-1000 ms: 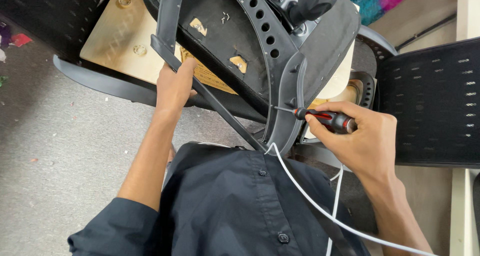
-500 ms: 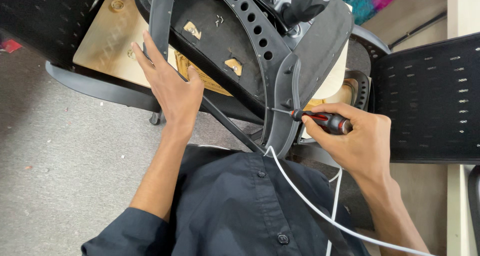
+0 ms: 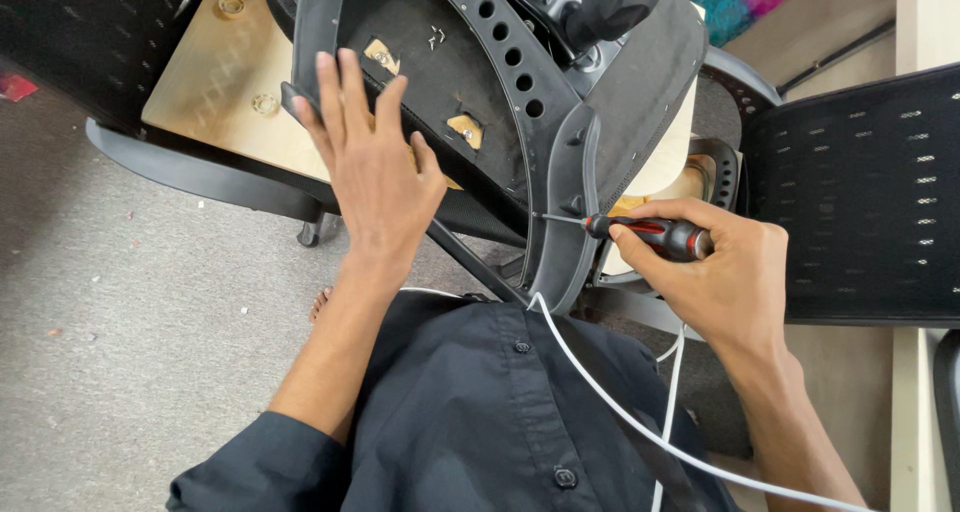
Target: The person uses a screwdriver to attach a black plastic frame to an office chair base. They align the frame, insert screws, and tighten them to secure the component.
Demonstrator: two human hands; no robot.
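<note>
An upturned black office chair [image 3: 500, 102] lies in front of me, its perforated plastic frame and dark seat underside facing up. My left hand [image 3: 372, 167] rests flat, fingers spread, on the seat underside beside a black bar. My right hand [image 3: 715, 272] grips a red-and-black screwdriver [image 3: 655, 234]. Its thin shaft points left, with the tip touching the curved black frame piece [image 3: 570, 202]. The spot under the tip is too small to make out.
A bare plywood seat base [image 3: 225, 82] lies under the chair at the left. A black mesh chair back [image 3: 860, 192] stands at the right. A white cable [image 3: 640, 412] crosses my dark shirt. Grey carpet [image 3: 130, 322] lies at the left, with a bare foot [image 3: 320, 302] showing.
My left hand has slid up from the black bar's lower edge and spread flat on the seat underside. The right hand has kept the screwdriver at the frame.
</note>
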